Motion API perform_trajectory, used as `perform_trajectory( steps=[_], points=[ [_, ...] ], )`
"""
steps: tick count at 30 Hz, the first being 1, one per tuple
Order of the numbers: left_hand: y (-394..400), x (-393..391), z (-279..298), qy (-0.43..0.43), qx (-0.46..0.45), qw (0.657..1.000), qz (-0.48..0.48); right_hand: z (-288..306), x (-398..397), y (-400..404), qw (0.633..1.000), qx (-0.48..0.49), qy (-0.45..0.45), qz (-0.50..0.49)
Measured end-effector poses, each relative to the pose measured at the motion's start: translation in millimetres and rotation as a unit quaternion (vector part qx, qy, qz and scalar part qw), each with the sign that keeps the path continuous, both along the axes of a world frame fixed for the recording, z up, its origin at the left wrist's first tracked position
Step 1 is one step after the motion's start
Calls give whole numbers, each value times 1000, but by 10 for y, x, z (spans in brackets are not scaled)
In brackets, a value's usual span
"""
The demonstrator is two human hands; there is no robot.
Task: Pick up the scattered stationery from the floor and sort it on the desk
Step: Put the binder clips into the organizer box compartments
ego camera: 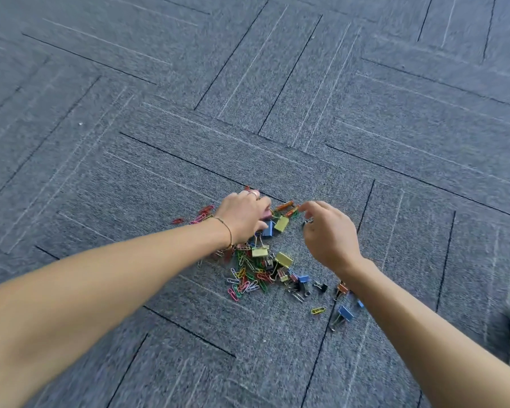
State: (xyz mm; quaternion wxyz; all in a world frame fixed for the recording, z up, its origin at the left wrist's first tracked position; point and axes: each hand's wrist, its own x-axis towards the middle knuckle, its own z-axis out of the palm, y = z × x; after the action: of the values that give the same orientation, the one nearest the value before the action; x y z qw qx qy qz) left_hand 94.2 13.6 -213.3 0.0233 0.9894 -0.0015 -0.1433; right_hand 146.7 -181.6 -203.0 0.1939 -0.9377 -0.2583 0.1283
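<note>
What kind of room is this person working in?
Probably an office: grey carpet tiles cover the floor, and binder clips and coloured paper clips lie scattered on them under the hands.

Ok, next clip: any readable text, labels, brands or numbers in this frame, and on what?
None can be read.
Binder clips: no print visible on their bodies.
Paper clips: bare coloured wire, no markings.
Carpet: only tile seams and stripes.
Bracelet on the left wrist: too small to show any engraving.
</note>
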Motion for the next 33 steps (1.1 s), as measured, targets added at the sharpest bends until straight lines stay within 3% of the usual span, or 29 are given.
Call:
perform_trajectory(
  steps=[6,10,16,22,26,30,33],
  points=[
    [-17,107,-33,-30,-44,999,-6,-117,-109,98,1000,3,1,23],
    [1,39,119,-3,-177,982,69,-160,-138,200,999,-11,1,41],
    [129,-73,468,60,-377,887,258,-280,-84,402,995,-54,-41,67],
    [134,-138,561,140,-450,812,345,-313,-113,406,999,-16,8,45],
    [28,-137,446,161,-398,832,352,-339,-139,287,998,10,59,-16],
    [-91,-93,320,143,-284,900,299,-257,-116,115,986,51,130,-95],
    [-167,-42,250,91,-193,950,229,-72,-44,-38,917,193,283,-202]
  ],
)
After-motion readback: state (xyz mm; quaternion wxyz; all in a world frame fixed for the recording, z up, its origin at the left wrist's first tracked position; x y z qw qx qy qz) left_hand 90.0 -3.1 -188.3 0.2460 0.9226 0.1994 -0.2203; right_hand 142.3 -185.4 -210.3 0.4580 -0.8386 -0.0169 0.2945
